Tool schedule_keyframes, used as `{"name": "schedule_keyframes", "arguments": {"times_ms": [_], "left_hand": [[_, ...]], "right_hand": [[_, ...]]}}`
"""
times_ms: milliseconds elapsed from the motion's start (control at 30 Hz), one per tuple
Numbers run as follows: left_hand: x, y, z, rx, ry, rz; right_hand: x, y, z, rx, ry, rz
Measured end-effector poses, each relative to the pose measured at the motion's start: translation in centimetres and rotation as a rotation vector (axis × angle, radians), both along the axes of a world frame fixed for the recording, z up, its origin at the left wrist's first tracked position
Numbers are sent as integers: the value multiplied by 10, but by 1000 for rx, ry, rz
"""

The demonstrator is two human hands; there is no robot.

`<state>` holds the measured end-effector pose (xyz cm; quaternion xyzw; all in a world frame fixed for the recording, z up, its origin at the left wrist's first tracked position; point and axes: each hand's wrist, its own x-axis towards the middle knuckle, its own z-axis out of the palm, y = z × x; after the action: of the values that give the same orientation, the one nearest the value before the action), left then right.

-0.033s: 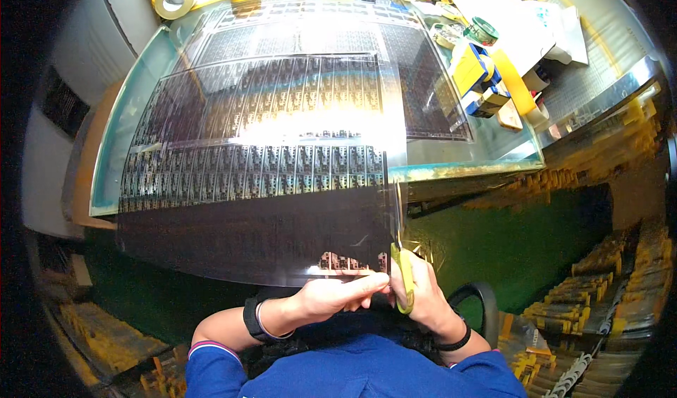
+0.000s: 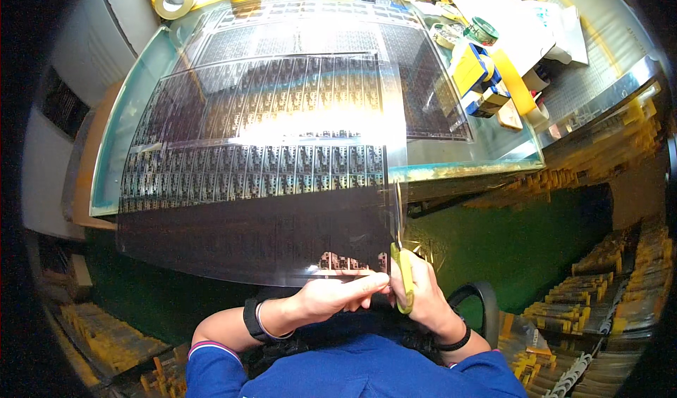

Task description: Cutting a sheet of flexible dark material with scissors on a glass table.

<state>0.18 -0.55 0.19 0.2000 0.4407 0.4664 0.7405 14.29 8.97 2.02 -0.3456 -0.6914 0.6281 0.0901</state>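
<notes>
A large dark film sheet (image 2: 254, 232) with rows of small printed patterns lies partly on the glass-topped table, its near part jutting over the edge toward me. My left hand (image 2: 342, 293) pinches the near edge close to its right corner, thumb on top. In my right hand (image 2: 423, 292) is a pair of scissors with yellow-green handles (image 2: 404, 281). Their blades point away from me along the clear right margin of the sheet. Whether the blades are parted is hard to tell. Both hands are close together; some fingers are hidden.
Another patterned film (image 2: 430, 80) lies beneath on the glass table (image 2: 486, 159). At the right stand a blue-and-yellow tape dispenser (image 2: 474, 73) and a green tape roll (image 2: 481, 31). A beige tape roll (image 2: 174, 1) sits at the far left. A dark chair arm (image 2: 483, 299) is beside my right arm.
</notes>
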Motion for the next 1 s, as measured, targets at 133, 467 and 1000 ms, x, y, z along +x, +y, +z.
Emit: {"name": "schedule_keyframes", "arguments": {"times_ms": [133, 467, 1000], "left_hand": [[4, 0, 2, 18, 44, 33], [2, 1, 5, 19, 36, 15], [4, 5, -11, 72, 78, -50]], "right_hand": [[2, 0, -5, 56, -3, -32], [1, 0, -1, 59, -20, -1], [1, -1, -23, 99, 120, -76]]}}
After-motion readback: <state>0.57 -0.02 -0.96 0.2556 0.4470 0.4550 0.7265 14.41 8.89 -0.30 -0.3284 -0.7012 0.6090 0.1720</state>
